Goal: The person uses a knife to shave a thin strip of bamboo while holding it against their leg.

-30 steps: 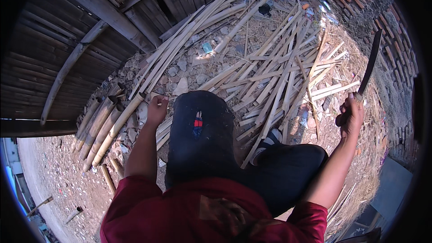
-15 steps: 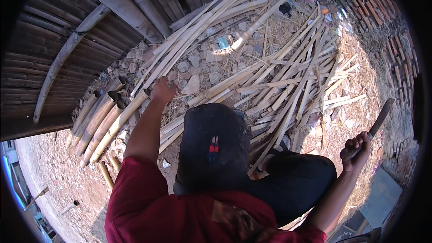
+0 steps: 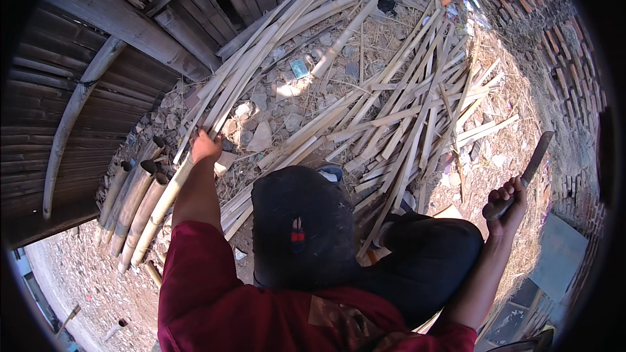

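Note:
My left hand [image 3: 206, 147] reaches forward to the near end of a bundle of long pale bamboo strips [image 3: 274, 31], its fingers closed around strip ends. The strips lean away toward the plank wall. Held out at the far right, my right hand [image 3: 508, 203] grips a machete [image 3: 538, 155], its dark blade pointing up and away from me. Just left of my left hand lie several hollow bamboo poles [image 3: 139, 189], open ends facing away. My dark-clothed knee [image 3: 303, 221] is between my arms and hides part of the ground.
A tangled heap of split bamboo strips [image 3: 417, 107] spreads ahead and right over rubble and straw. A dark plank wall [image 3: 98, 98] with poles stands left, a brick wall [image 3: 567, 78] right. A grey sheet [image 3: 559, 254] rests near that wall.
My left hand has moved left and slightly nearer, from above the rubble onto the strip ends, and closed on them. The machete stays in my right hand, with its blade more upright.

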Available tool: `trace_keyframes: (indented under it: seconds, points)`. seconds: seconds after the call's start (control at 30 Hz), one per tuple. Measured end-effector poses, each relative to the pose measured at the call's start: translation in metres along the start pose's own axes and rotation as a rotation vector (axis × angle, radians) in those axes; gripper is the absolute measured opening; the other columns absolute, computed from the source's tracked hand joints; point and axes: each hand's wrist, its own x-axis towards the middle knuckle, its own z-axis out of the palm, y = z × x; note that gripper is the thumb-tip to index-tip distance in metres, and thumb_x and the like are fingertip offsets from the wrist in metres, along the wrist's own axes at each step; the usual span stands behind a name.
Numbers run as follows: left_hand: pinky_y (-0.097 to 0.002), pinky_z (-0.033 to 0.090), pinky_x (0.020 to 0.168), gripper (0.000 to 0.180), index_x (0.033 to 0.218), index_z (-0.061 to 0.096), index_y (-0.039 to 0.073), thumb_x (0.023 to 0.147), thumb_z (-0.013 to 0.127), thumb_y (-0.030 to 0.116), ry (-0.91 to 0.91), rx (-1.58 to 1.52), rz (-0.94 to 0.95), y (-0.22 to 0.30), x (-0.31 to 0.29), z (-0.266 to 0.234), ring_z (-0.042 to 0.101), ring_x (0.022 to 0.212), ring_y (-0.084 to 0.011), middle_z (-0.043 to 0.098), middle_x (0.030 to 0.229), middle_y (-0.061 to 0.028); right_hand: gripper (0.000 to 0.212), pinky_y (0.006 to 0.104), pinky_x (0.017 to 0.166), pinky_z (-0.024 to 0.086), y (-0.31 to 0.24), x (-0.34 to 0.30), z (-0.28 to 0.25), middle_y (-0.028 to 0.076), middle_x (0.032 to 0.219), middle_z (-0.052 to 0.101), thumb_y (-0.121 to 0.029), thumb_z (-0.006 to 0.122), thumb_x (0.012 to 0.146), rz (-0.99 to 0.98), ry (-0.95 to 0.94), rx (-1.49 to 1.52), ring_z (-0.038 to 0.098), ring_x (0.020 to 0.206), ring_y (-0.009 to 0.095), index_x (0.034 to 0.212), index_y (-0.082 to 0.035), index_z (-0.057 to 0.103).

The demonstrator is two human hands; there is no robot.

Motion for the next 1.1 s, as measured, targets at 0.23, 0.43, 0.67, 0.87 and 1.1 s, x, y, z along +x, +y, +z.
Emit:
trace_keyframes:
  seconds: [0.23,0.43,0.67,0.87,1.1]
  points:
    - [-0.0483,0.048,0.102,0.061,0.132,0.051,0.007,0.087,0.070,0.043,-0.224,0.134,-0.054,0.015,0.011,-0.008,0.058,0.122,-0.0401,0.064,0.124,-0.0213,0.012,0.0185,0.049,0.042,0.001,-0.007,0.003,-0.006,0.073,0.051,-0.014,0.067,0.093,-0.014,0.009,0.010,0.048,0.056,0.004,0.095,-0.019,0.056]
    - [-0.0501,0.045,0.106,0.061,0.140,0.047,0.007,0.089,0.069,0.033,-0.160,0.154,-0.040,0.020,0.004,-0.009,0.053,0.131,-0.0367,0.049,0.145,-0.0192,0.013,0.0189,0.047,0.041,-0.007,-0.016,-0.003,-0.006,0.074,0.049,-0.017,0.065,0.095,-0.024,0.004,-0.055,0.047,0.056,0.004,0.099,-0.020,0.052]
    - [-0.0516,0.053,0.093,0.047,0.128,0.052,-0.002,0.091,0.052,0.028,-0.147,-0.052,0.017,0.037,-0.028,-0.024,0.068,0.105,-0.0415,0.068,0.113,-0.0261,0.016,0.0187,0.046,0.037,-0.013,-0.024,-0.015,-0.006,0.075,0.049,-0.021,0.065,0.095,-0.052,0.051,-0.074,0.047,0.058,0.004,0.101,-0.019,0.051]
    - [-0.0550,0.050,0.092,0.062,0.104,0.066,-0.001,0.096,0.049,0.057,-0.049,-0.241,0.035,0.043,-0.084,-0.068,0.066,0.102,-0.0483,0.070,0.101,-0.0298,0.020,0.0228,0.051,0.037,-0.012,-0.039,-0.009,-0.004,0.074,0.047,-0.025,0.069,0.092,-0.101,0.004,-0.212,0.045,0.060,0.008,0.099,-0.014,0.054]
    - [-0.0523,0.049,0.070,0.050,0.095,0.063,0.000,0.101,0.053,0.048,0.148,-0.362,0.188,0.012,-0.184,-0.128,0.066,0.076,-0.0458,0.067,0.077,-0.0242,0.023,0.0231,0.053,0.043,-0.023,-0.052,-0.011,0.002,0.075,0.059,-0.014,0.073,0.089,-0.291,-0.294,-0.603,0.054,0.062,0.008,0.105,-0.005,0.059]
